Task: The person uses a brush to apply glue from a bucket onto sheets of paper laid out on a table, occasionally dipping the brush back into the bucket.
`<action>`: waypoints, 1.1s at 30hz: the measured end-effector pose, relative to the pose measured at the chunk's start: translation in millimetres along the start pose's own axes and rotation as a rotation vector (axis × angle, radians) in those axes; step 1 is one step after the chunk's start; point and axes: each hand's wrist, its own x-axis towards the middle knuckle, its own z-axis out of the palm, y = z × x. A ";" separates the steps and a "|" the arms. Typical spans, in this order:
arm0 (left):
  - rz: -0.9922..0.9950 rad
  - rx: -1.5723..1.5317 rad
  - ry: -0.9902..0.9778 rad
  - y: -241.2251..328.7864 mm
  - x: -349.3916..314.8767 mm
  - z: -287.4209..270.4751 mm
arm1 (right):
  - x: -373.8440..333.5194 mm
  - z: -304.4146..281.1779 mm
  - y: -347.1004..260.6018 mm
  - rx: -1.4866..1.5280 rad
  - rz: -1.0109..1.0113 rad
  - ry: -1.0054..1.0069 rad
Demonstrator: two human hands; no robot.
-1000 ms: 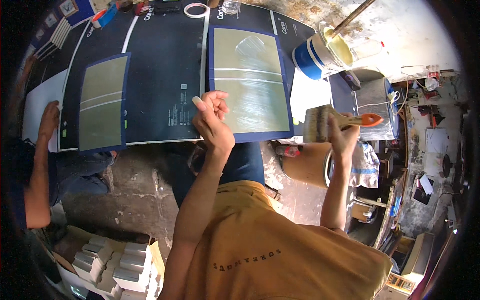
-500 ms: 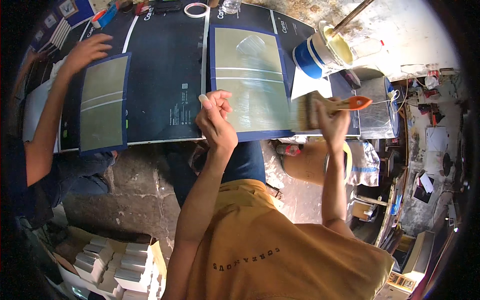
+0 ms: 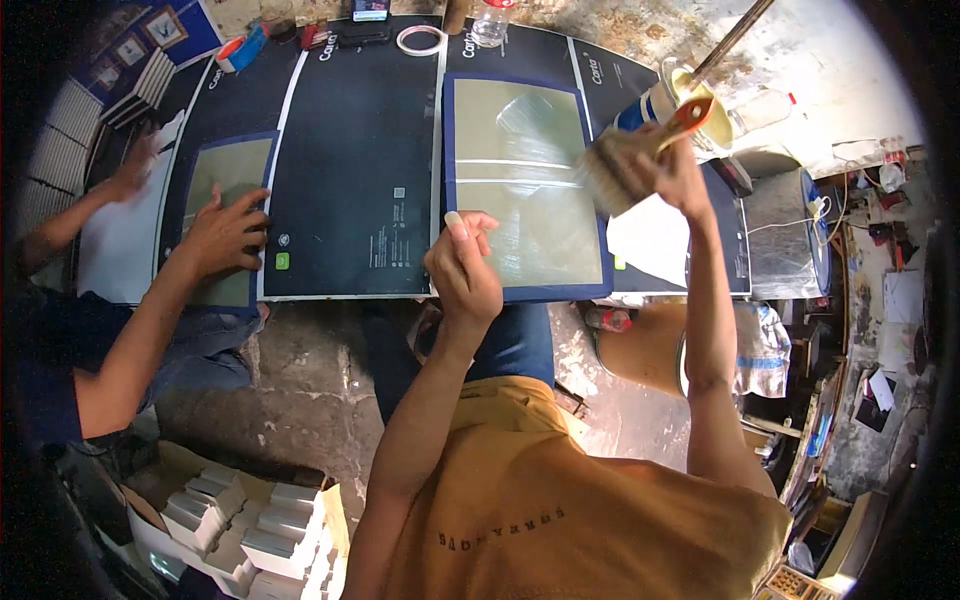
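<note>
My right hand (image 3: 682, 182) grips a wide brush (image 3: 625, 170) by its wooden handle with an orange end. Its bristles are raised over the right edge of a blue-edged cover (image 3: 540, 235). Two grey-beige panels with white lines between them lie on this cover, and wet, shiny streaks show on them. My left hand (image 3: 465, 268) hovers at the cover's near left corner, its fingers curled and closed. A pale, narrow tip stands out at the thumb; what it is I cannot make out. Behind the brush stands a bucket (image 3: 715, 125) of pale yellowish paste with a stick in it.
To the left, a co-worker's hands (image 3: 225, 235) are over a second blue-edged cover (image 3: 232, 175) and a white sheet (image 3: 125, 235). Tape rolls (image 3: 421, 40), a phone (image 3: 370, 10) and a plastic bottle (image 3: 490, 25) line the dark table's back. A white paper (image 3: 650, 240) lies right of my cover.
My right hand has lifted the brush up and away from the cover's near right edge, toward the bucket. The co-worker's hand has come down onto the second cover. The whole view has shifted slightly.
</note>
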 end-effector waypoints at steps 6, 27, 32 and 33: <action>-0.012 0.052 -0.096 -0.7 0.1 -5.4 | 79.9 35.6 1.7 0.299 -0.139 -0.088; -0.082 0.107 -0.038 2.5 -2.2 8.0 | 52.2 5.6 44.5 -0.026 -0.025 0.224; -0.040 0.135 -0.072 -0.1 -2.5 9.2 | 62.7 10.7 48.6 -0.016 -0.051 -0.135; -0.039 0.145 -0.078 0.3 -3.0 8.9 | 81.5 12.3 66.5 -0.123 0.010 -0.119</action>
